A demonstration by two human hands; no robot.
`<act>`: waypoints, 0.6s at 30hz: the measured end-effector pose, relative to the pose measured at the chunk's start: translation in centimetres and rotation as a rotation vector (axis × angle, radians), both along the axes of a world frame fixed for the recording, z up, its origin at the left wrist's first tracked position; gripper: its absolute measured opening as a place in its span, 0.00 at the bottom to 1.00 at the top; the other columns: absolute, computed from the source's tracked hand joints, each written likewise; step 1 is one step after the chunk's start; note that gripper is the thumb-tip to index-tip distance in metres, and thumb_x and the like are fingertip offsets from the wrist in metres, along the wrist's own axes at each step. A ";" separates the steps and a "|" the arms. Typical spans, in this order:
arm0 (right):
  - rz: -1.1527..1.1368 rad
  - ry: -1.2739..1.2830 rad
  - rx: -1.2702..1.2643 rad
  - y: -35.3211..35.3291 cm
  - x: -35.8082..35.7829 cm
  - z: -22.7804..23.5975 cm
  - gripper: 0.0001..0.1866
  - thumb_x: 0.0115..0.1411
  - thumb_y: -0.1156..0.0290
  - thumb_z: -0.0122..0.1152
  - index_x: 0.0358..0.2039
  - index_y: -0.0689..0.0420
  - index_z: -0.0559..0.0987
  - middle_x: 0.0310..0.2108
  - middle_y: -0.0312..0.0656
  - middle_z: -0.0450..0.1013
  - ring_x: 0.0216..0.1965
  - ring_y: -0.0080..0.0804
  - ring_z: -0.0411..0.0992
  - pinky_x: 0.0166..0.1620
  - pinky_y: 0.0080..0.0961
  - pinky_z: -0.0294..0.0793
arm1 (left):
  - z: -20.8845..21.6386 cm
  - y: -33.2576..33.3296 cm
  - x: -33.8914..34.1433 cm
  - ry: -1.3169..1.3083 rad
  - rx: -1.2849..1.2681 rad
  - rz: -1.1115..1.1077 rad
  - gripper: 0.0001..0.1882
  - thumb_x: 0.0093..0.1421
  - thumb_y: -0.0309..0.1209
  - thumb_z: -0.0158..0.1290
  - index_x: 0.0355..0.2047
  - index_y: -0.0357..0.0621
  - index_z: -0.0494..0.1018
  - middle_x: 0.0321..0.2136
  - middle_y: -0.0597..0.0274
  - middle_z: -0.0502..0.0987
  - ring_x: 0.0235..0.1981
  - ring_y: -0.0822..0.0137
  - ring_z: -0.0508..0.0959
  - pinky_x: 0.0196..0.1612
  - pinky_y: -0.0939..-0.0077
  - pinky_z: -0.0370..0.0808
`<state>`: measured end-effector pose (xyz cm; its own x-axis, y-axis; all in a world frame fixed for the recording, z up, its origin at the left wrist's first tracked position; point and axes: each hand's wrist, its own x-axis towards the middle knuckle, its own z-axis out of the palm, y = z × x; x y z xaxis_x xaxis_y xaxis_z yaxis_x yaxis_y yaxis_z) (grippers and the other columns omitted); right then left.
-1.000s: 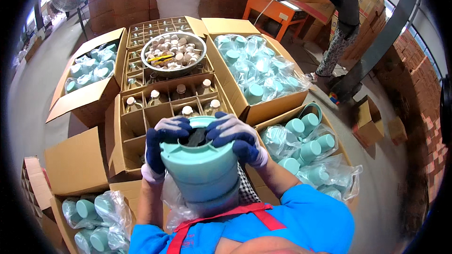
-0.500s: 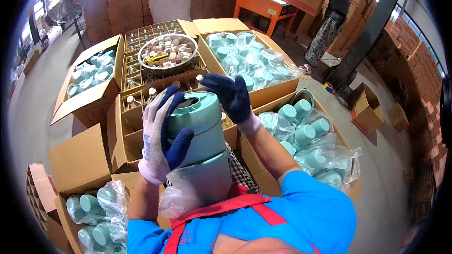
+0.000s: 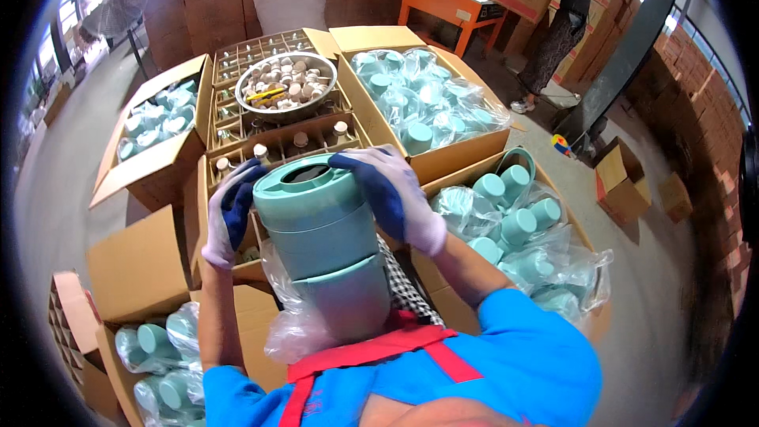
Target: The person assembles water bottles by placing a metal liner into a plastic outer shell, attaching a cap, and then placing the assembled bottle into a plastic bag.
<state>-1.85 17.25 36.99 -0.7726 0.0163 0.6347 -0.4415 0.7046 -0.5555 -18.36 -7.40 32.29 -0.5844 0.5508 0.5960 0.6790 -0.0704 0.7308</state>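
A teal plastic thermos casing (image 3: pixel 320 225) stands in front of my chest, leaning slightly left. A dark round opening shows in its top, and a seam runs around its body. My left hand (image 3: pixel 231 209), in a white glove with a blue palm, curls at its upper left rim. On the opposite side, my right hand (image 3: pixel 395 194), gloved alike, lays its fingers over the top right edge. A crumpled clear plastic bag (image 3: pixel 296 332) clings to the lower left of the casing. Just beyond, stoppered bottle necks (image 3: pixel 300 142) stick up from a divided carton (image 3: pixel 277 133).
A metal bowl (image 3: pixel 330 95) of pale stoppers with a yellow tool sits on divided cartons. Open cartons of bagged teal cups (image 3: pixel 518 225) flank me. Beyond are an orange table (image 3: pixel 451 4), a dark post (image 3: pixel 632 55) and a person (image 3: pixel 561 32) beside a large carton.
Both hands have come down from above the casing onto its upper edge, the left moving outward. The casing's top has tipped left and toward me. The person at the back has shifted slightly.
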 end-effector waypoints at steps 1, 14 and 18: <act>0.049 0.062 -0.119 -0.3 0.4 0.6 0.37 0.74 0.43 0.29 0.53 0.64 0.76 0.50 0.47 0.77 0.54 0.35 0.73 0.59 0.32 0.68 | -0.5 -0.9 -1.1 0.080 -0.100 0.233 0.22 0.71 0.41 0.43 0.50 0.35 0.77 0.52 0.47 0.77 0.60 0.50 0.72 0.65 0.59 0.63; 0.477 -0.407 -1.027 5.2 -6.9 -5.1 0.44 0.70 0.36 0.29 0.53 0.68 0.76 0.53 0.51 0.75 0.57 0.37 0.70 0.65 0.33 0.63 | 5.5 6.9 7.1 0.449 -0.119 0.031 0.17 0.57 0.29 0.54 0.46 0.41 0.79 0.48 0.50 0.80 0.55 0.51 0.76 0.62 0.58 0.65; 0.255 -0.387 -0.856 0.9 -4.5 -3.0 0.42 0.70 0.37 0.34 0.43 0.67 0.82 0.52 0.51 0.75 0.57 0.37 0.70 0.65 0.31 0.62 | 4.3 1.6 2.9 0.138 0.023 -0.387 0.12 0.64 0.30 0.50 0.39 0.42 0.83 0.46 0.52 0.82 0.55 0.54 0.76 0.62 0.60 0.66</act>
